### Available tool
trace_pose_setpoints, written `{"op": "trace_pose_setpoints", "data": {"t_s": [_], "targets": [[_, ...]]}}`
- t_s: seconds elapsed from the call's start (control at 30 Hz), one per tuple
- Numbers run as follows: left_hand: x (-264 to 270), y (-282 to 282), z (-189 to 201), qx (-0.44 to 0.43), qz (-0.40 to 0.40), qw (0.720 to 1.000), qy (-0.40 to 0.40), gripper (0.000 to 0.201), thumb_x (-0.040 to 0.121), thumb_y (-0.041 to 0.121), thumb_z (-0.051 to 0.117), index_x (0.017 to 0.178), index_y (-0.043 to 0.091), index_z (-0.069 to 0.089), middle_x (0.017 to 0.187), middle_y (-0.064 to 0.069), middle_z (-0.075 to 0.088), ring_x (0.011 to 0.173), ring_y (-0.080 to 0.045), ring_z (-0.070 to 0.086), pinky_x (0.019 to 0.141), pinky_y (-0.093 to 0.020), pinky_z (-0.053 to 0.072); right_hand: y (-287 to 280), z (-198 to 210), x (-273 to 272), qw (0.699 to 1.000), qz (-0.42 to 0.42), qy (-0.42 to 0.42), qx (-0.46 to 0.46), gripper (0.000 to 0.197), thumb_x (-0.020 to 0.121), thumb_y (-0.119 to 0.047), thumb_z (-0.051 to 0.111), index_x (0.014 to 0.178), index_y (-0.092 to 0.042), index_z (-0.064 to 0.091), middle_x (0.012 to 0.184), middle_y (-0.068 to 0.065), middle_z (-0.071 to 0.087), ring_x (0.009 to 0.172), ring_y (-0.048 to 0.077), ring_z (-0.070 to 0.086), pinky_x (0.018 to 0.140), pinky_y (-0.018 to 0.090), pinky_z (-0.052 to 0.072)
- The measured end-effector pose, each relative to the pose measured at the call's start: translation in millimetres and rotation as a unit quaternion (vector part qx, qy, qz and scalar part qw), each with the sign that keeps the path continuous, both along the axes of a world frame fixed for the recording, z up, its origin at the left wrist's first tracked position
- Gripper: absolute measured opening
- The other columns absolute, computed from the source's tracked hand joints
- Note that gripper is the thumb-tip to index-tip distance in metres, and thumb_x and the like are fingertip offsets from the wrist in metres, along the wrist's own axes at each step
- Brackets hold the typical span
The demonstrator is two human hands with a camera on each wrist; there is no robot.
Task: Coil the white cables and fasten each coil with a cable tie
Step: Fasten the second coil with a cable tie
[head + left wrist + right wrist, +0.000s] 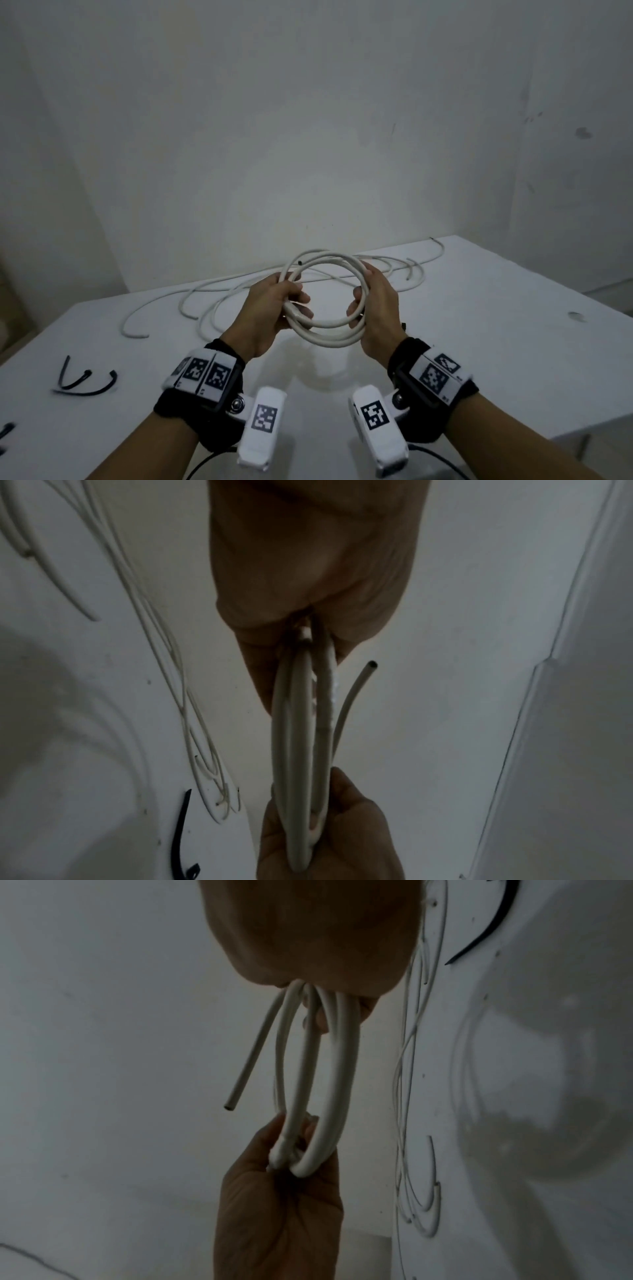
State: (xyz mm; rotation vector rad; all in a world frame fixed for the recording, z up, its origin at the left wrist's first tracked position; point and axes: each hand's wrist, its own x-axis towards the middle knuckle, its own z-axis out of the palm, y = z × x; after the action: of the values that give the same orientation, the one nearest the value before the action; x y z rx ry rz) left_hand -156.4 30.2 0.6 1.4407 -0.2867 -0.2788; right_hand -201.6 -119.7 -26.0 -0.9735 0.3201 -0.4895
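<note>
A coil of white cable with several loops hangs in the air above the white table. My left hand grips its left side, fingers curled round the loops. My right hand grips the right side the same way. A free cable end sticks out at the coil's top left. In the left wrist view the coil runs edge-on from my left hand to my right hand. In the right wrist view the coil spans from my right hand to my left hand.
More white cables lie loose and tangled across the back of the table, reaching its far right edge. Black cable ties lie at the front left, with another at the frame's left edge. A wall stands close behind the table.
</note>
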Motion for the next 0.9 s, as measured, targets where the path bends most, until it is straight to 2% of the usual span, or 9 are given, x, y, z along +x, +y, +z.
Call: {"op": "trace_pose_setpoints", "data": {"t_s": [0.1, 0.27, 0.37, 0.43, 0.53, 0.6, 0.67, 0.77, 0.9], "targets": [[-1, 2, -1, 0.049, -0.016, 0.999, -0.001, 0.026, 0.092, -0.004, 0.044, 0.115, -0.003, 0.056, 0.067, -0.016, 0.061, 0.054, -0.028, 0.062, 0.051, -0.036, 0.055, -5, -3, -1, 1.0, 0.021, 0.022, 0.003, 0.022, 0.096, -0.029, 0.043, 0.094, -0.021, 0.063, 0.059, 0.0, 0.041, 0.043, 0.011, 0.039, 0.04, 0.022, 0.034], [-5, 6, -4, 0.112, -0.086, 0.99, -0.021, 0.052, 0.088, -0.011, 0.045, 0.132, 0.017, 0.048, 0.08, -0.014, 0.058, 0.066, -0.02, 0.061, 0.053, -0.024, 0.051, -10, -6, -1, 0.999, 0.025, 0.004, -0.02, 0.02, 0.098, -0.025, 0.045, 0.111, -0.023, 0.061, 0.069, 0.002, 0.043, 0.047, 0.013, 0.039, 0.041, 0.023, 0.035], [-7, 1, -9, 0.057, -0.084, 0.994, -0.027, 0.071, 0.087, -0.014, 0.049, 0.145, 0.023, 0.033, 0.09, -0.012, 0.057, 0.08, -0.023, 0.062, 0.071, -0.033, 0.056, -9, -7, 1, 1.0, -0.02, -0.012, 0.006, 0.02, 0.097, -0.021, 0.048, 0.112, -0.02, 0.061, 0.065, 0.001, 0.04, 0.042, 0.01, 0.031, 0.037, 0.019, 0.028], [-5, -8, -19, -0.027, -0.004, 1.0, 0.004, 0.082, 0.085, -0.015, 0.055, 0.151, 0.015, 0.018, 0.099, -0.018, 0.06, 0.085, -0.029, 0.066, 0.08, -0.039, 0.055, -8, -6, 4, 0.998, -0.057, -0.018, 0.033, 0.022, 0.097, -0.018, 0.047, 0.113, -0.015, 0.063, 0.061, 0.0, 0.038, 0.04, 0.01, 0.029, 0.035, 0.018, 0.027], [-11, -23, -31, -0.144, 0.081, 0.983, 0.081, 0.056, 0.09, 0.0, 0.06, 0.14, -0.003, 0.035, 0.101, -0.021, 0.065, 0.086, -0.032, 0.07, 0.07, -0.037, 0.06, -6, 1, 10, 0.993, -0.089, -0.032, 0.066, 0.024, 0.098, -0.015, 0.042, 0.105, -0.018, 0.064, 0.057, 0.0, 0.034, 0.041, 0.011, 0.027, 0.035, 0.018, 0.027], [-20, -29, -34, -0.143, 0.093, 0.981, 0.096, 0.026, 0.097, 0.012, 0.052, 0.119, -0.002, 0.052, 0.107, -0.021, 0.065, 0.087, -0.032, 0.07, 0.07, -0.04, 0.059, -3, 4, 11, 0.993, -0.092, -0.04, 0.067, 0.023, 0.098, -0.015, 0.041, 0.101, -0.022, 0.064, 0.057, 0.0, 0.035, 0.041, 0.011, 0.027, 0.035, 0.018, 0.028], [-25, -33, -34, -0.124, 0.114, 0.983, 0.074, 0.014, 0.1, 0.012, 0.044, 0.105, 0.004, 0.054, 0.107, -0.02, 0.064, 0.086, -0.033, 0.07, 0.074, -0.043, 0.058, -1, 2, 9, 0.994, -0.086, -0.05, 0.047, 0.023, 0.098, -0.016, 0.041, 0.104, -0.023, 0.063, 0.056, -0.001, 0.036, 0.041, 0.011, 0.029, 0.036, 0.019, 0.029], [-26, -33, -33, -0.04, 0.139, 0.989, -0.009, 0.013, 0.098, 0.008, 0.042, 0.095, 0.006, 0.055, 0.1, -0.018, 0.065, 0.076, -0.027, 0.07, 0.078, -0.046, 0.057, -3, 0, 6, 0.997, -0.062, -0.052, -0.015, 0.025, 0.099, -0.018, 0.039, 0.111, -0.025, 0.06, 0.059, 0.001, 0.04, 0.042, 0.012, 0.034, 0.038, 0.022, 0.035], [-20, -20, -33, 0.094, 0.114, 0.985, -0.088, 0.012, 0.095, 0.009, 0.049, 0.102, 0.002, 0.054, 0.087, -0.015, 0.069, 0.074, -0.017, 0.068, 0.063, -0.029, 0.049, -14, 0, 3, 0.985, -0.037, -0.042, -0.164, 0.029, 0.101, -0.019, 0.036, 0.118, -0.026, 0.059, 0.064, 0.007, 0.047, 0.042, 0.014, 0.046, 0.039, 0.026, 0.044]]}}
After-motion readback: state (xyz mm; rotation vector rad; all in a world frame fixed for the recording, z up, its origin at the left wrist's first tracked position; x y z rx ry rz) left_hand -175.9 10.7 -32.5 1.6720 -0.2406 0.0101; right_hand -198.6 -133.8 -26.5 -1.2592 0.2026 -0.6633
